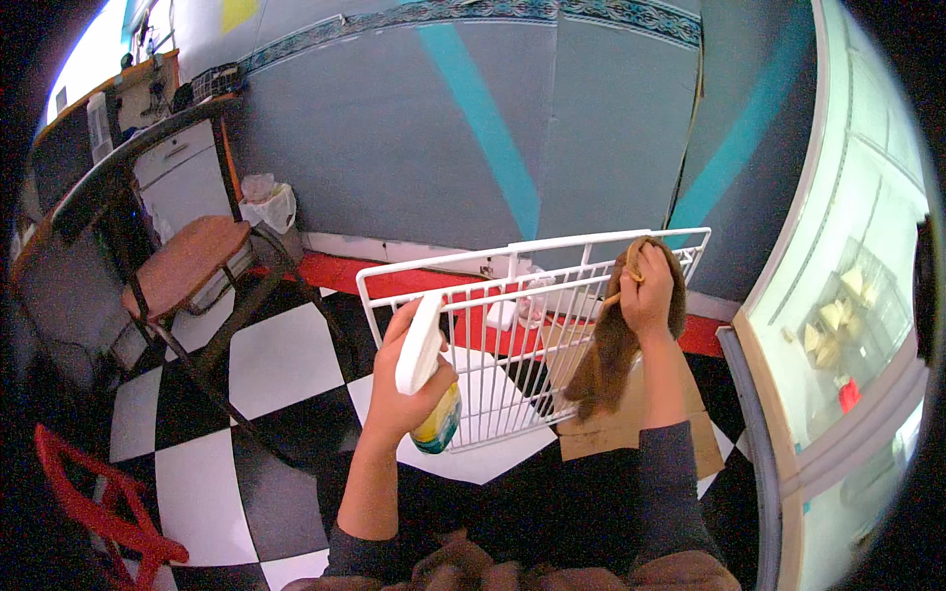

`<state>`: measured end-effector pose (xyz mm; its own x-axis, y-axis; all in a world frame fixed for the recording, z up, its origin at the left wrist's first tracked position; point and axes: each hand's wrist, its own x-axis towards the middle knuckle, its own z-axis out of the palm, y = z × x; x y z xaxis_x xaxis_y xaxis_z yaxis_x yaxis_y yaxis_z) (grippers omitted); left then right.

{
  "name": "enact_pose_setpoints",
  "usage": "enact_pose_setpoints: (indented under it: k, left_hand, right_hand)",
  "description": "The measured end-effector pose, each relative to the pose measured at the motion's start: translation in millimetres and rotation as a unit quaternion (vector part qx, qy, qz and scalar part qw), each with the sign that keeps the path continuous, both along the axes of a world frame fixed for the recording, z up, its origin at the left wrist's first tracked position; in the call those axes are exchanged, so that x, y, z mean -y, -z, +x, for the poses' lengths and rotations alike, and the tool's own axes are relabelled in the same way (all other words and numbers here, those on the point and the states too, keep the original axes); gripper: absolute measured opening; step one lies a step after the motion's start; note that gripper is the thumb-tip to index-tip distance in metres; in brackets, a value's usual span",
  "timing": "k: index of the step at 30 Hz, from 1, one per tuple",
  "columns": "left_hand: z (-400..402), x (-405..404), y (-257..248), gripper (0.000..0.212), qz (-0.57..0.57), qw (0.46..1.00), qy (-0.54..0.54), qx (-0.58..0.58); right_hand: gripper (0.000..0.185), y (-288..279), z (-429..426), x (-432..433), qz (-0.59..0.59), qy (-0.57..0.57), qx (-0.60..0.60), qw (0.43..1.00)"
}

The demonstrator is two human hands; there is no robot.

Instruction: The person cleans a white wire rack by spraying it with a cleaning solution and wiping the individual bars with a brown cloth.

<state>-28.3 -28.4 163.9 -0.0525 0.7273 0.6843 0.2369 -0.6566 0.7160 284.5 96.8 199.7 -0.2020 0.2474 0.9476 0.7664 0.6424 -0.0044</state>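
Observation:
A white wire rack (510,295) is held up in front of me, tilted, over the chequered floor. My left hand (410,377) is closed around the neck of a spray bottle (437,417) with a white trigger head and a yellow and green body, close against the rack's left side. Brown cloth (602,369) hangs from my right hand (649,292), which grips it at the rack's upper right bar. The cloth has a tan edge or strap and drapes over the wires. Whether my left fingers also hold the rack is hard to tell.
Flattened cardboard (599,436) lies on the floor behind the rack. A glass-fronted display case (783,443) stands at right. To the left are a chair with a brown seat (188,262), a lined bin (273,214) and a red chair frame (96,502). The grey wall (399,148) stands ahead.

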Motion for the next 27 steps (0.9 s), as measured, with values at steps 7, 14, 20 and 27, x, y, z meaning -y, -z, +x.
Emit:
enact_pose_setpoints:
  k: [7, 14, 20, 27]
  left_hand:
    - [-4, 14, -4, 0.061, -0.052, 0.996, 0.065, 0.042]
    - [-5, 16, -11, 0.040, -0.076, 0.992, 0.083, 0.050]
    - [-9, 10, -1, 0.031, -0.039, 0.998, 0.031, -0.030]
    - [-2, 19, -6, 0.037, -0.046, 0.998, -0.004, -0.030]
  right_hand:
    - [0.029, -2, -106, 38, -0.093, -0.086, 0.068, 0.990]
    - [0.032, -8, -174, 62, -0.046, -0.135, 0.134, 0.981]
    - [0.028, -2, -117, 46, -0.027, -0.091, 0.112, 0.989]
    - [0.021, -11, -35, 19, -0.016, -0.073, 0.072, 0.995]
